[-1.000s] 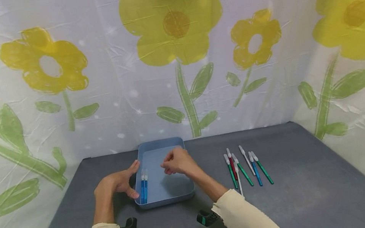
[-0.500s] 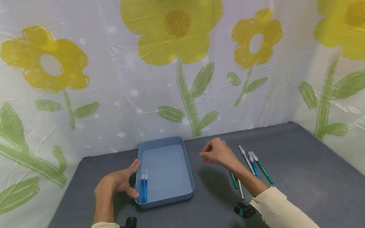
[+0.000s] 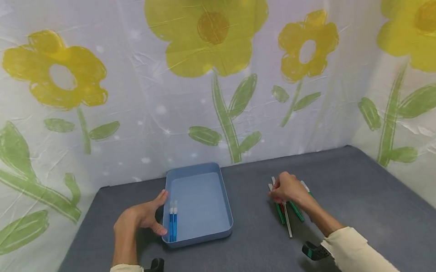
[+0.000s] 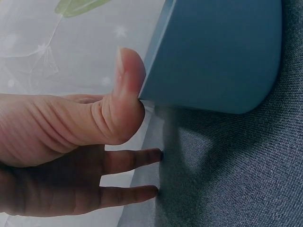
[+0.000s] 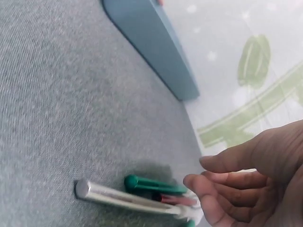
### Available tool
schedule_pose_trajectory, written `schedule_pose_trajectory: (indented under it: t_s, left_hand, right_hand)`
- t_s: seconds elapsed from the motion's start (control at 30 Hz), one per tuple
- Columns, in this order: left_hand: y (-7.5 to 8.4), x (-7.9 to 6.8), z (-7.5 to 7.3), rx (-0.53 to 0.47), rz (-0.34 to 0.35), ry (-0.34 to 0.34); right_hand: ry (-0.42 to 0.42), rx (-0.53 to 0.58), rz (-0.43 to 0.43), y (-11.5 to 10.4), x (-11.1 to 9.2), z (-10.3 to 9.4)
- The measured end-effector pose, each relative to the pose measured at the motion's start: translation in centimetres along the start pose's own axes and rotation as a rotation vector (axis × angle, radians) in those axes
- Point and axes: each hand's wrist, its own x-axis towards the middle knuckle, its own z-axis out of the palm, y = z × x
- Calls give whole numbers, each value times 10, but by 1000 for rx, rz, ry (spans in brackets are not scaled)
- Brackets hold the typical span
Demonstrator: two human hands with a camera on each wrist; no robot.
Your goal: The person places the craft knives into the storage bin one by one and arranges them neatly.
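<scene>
A grey table (image 3: 236,271) met a white sheet (image 3: 139,132) of yellow flowers (image 3: 213,27), where the left hand (image 3: 139,217), outspread and ungripping, touched one tray (image 3: 201,198) to its right with two blue pens (image 3: 175,224) inside, while the loosely bent, released right hand (image 3: 288,188) was over one silver pen (image 3: 288,225), one red pen (image 5: 170,198) and three green pens (image 3: 296,211)

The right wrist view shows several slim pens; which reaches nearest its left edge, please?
The slim silver pen, extending beyond the upper green pen and red pen.
</scene>
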Motion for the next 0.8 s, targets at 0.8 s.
schedule_pose_trajectory:
  t_s: [0.8]
  left_hand:
    - [2,-3,1,35,-25,26]
  right_hand:
    - [45,-199,22,5,3,15]
